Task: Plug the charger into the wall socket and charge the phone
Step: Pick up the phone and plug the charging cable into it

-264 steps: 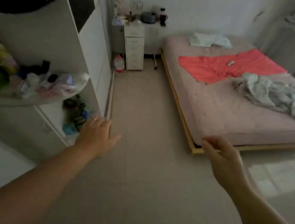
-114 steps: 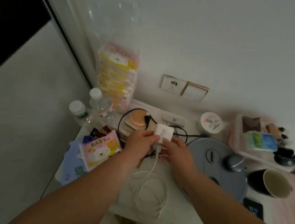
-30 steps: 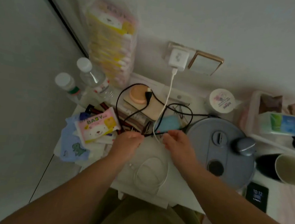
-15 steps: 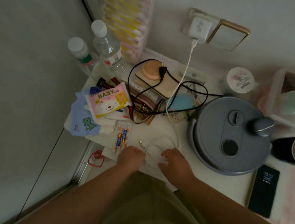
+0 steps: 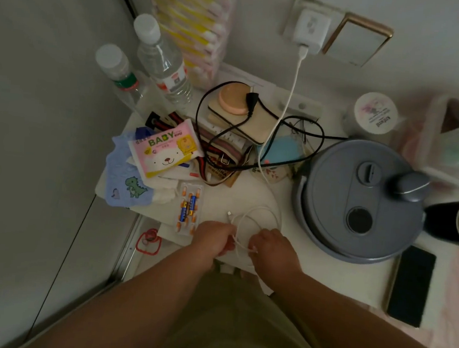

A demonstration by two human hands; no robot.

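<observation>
Cluttered white tabletop: at lower centre, the coiled white cable is pinched by the left hand and right hand; the charger sits plugged in at top.

A lived-in home room is shown. A white counter against the wall is crowded with baby wipes, water bottles, batteries and a grey cooker.

The pink pack of wipes has a bear face and says "BABY" in big green letters, with "WIPES" small beside it. The words on the round white lid are too small to read.
</observation>
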